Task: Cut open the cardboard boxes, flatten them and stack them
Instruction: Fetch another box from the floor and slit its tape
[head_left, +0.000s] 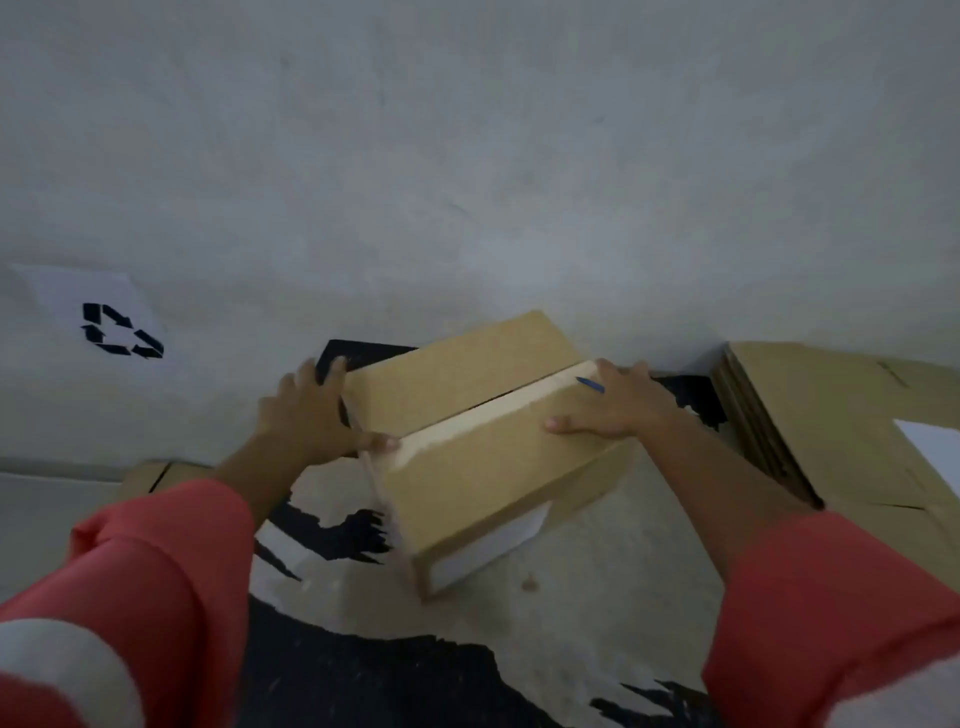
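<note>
Bracing the box (483, 462) from 2 sides, the person has both hands on it. The box lies askew on a pale surface (550, 629) with ragged black patches, close to the wall (467, 156). A lighter strip (467, 423) runs along its top, and a white label (488, 545) sits on its near side. The left hand (311, 410) is spread open against the box's left end, fingers straight and thumb on the near corner. The right hand (621, 405) lies on the top at the right end, thumb stretched flat. A thin blue tip (590, 385) pokes out by its fingers, but whether they pinch it I cannot tell. Red sleeves (156, 571) cover both forearms. A stack (831, 415) of flat cardboard lies just right of the box. At left, a white sheet (104, 317) with a recycling mark is on the wall.
</note>
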